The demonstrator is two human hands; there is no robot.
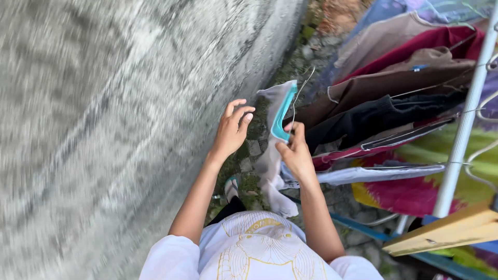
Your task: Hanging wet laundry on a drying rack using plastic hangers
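Right hand (296, 153) pinches grey cloth (275, 140) with teal trim, cloth hanging by the wall (104, 129). Left hand (232, 129) free, fingers loosely curled, just beside cloth's top edge. Rack (463, 129) of hung clothes (394, 98) at right

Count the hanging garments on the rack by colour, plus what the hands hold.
Brown or tan hanging garments: 2
Dark red garment: 1
Black garment: 1
Grey cloth with teal trim, pinched in the right hand, left hand free: 1
Total: 5
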